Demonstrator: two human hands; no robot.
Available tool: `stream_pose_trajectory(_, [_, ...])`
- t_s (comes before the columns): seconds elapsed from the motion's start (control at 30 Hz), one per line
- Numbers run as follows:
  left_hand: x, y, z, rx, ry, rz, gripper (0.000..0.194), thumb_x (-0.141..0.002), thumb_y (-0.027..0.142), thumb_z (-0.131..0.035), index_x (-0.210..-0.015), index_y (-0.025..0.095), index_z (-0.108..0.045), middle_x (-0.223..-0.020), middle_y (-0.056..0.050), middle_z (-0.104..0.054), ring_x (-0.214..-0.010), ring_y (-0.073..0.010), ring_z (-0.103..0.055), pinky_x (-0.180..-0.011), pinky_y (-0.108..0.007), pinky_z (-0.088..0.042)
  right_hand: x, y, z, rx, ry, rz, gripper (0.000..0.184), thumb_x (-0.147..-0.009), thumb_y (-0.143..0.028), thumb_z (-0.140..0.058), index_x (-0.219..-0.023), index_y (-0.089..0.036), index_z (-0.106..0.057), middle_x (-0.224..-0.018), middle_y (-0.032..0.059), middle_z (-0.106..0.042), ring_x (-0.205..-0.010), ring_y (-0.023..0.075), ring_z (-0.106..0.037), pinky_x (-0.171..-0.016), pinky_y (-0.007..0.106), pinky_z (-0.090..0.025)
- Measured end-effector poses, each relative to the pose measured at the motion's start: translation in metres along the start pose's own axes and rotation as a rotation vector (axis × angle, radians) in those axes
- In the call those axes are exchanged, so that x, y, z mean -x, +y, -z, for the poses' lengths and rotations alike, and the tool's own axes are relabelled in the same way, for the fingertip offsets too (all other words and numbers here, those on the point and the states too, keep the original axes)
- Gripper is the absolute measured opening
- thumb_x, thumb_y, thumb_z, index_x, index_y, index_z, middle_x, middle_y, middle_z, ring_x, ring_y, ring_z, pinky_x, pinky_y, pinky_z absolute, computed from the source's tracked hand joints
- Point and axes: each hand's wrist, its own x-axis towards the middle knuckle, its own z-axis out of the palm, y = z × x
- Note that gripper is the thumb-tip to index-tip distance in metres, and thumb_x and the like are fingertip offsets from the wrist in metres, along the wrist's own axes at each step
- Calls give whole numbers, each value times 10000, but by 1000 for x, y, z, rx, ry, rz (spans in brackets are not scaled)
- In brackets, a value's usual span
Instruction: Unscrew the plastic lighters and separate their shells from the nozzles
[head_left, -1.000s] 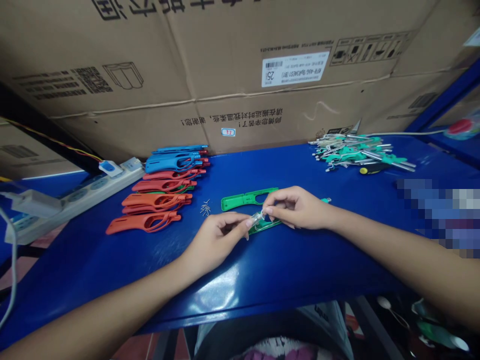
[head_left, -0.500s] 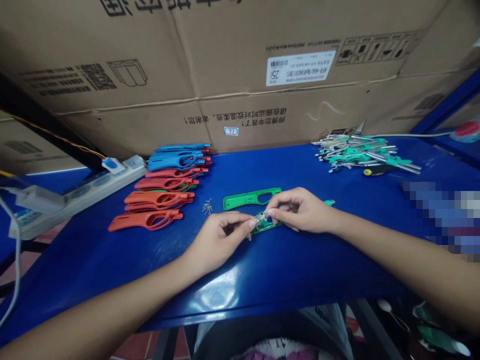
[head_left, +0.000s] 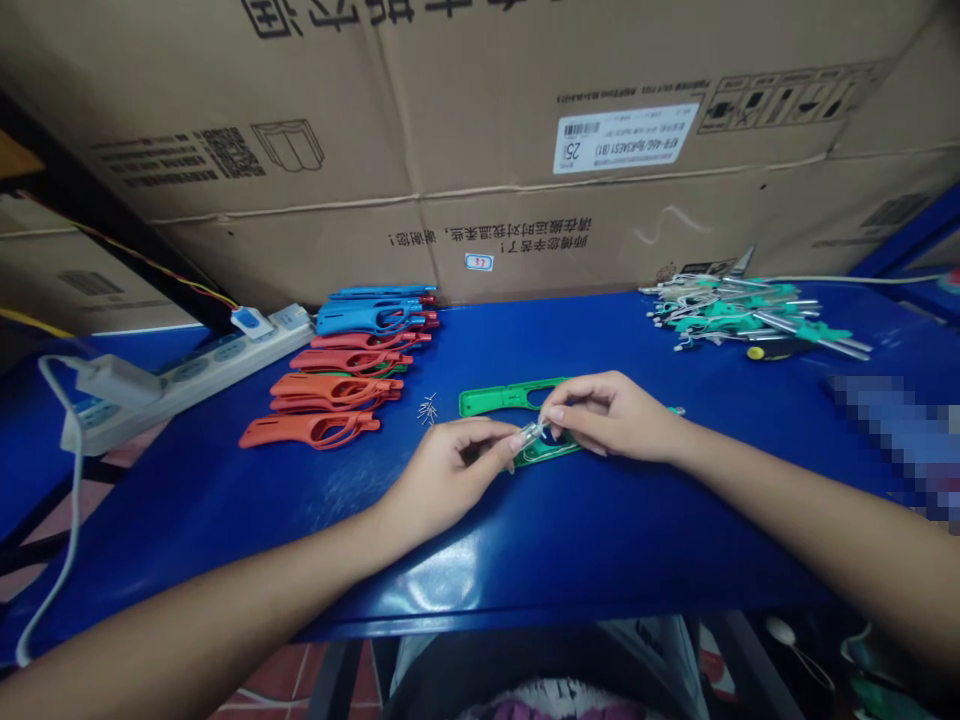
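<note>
Both forearms are extended inward from the near edge of the blue surface point(head_left: 600, 565), and the left hand point(head_left: 442, 475) and right hand point(head_left: 611, 415) are brought together near its middle, knuckles raised and fingers curled. A small transparent plastic piece point(head_left: 533, 434) is pinched between the fingertips point(head_left: 551, 412) of both hands, so each grip is closed on it. A green plastic handle frame point(head_left: 502, 400) lies flat beneath the hands. Metal pins point(head_left: 427, 408) are scattered just left of it. Orange-red handle frames point(head_left: 309, 430) and blue handle frames point(head_left: 367, 318) are lined up toward the far left edge, and a heap of teal-and-steel parts point(head_left: 750, 320) lies at the far right.
</note>
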Motion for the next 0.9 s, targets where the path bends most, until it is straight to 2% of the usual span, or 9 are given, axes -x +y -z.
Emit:
stream_pose_trajectory(0.17, [0, -1, 0, -28, 3, -17, 263, -920, 359, -619, -932, 146, -773, -741, -30, -706, -637, -124, -570, -586, -219, -437, 1, 2, -2, 13, 19, -7, 312, -853, -451, -729, -878, -143, -689, -588, -47, -578, -407, 43, -440, -379, 188, -334])
stream_pose_trajectory(0.37, [1, -1, 1, -36, 5, -4, 274, -922, 361, -607, -952, 142, -770, -687, -6, -672, -532, -95, -483, -513, -209, -383, 1, 1, -1, 6, 3, 4, 331, -866, -473, -710, -851, -145, -678, -665, -21, -627, -408, 33, -445, -392, 198, -349])
stream_pose_trajectory(0.67, [-1, -5, -1, -61, -12, -46, 262, -928, 351, -604, -934, 149, -770, -785, -36, -707, -699, -147, -596, -640, -247, -451, 2, 2, -3, -2, 18, -4, 329, -847, -465, -733, -808, -150, -645, -505, -84, -478, -398, 38, -390, -375, 191, -270])
stream_pose_trajectory(0.8, [-1, -4, 3, -110, -23, -71, 261, -942, 333, -587, -968, 150, -771, -843, -46, -736, -734, -151, -629, -662, -252, -464, 3, 1, -2, 9, -6, 13, 316, -873, -450, -710, -810, -146, -652, -599, -46, -572, -409, 35, -435, -399, 200, -331])
stream_pose_trajectory(0.9, [0, -1, 11, -179, -24, -85, 262, -940, 338, -608, -1071, 166, -757, -791, -20, -726, -661, -129, -614, -610, -236, -446, 2, -1, -1, 16, 1, 27, 317, -919, -451, -650, -874, -138, -666, -742, 2, -658, -406, 23, -452, -397, 203, -351])
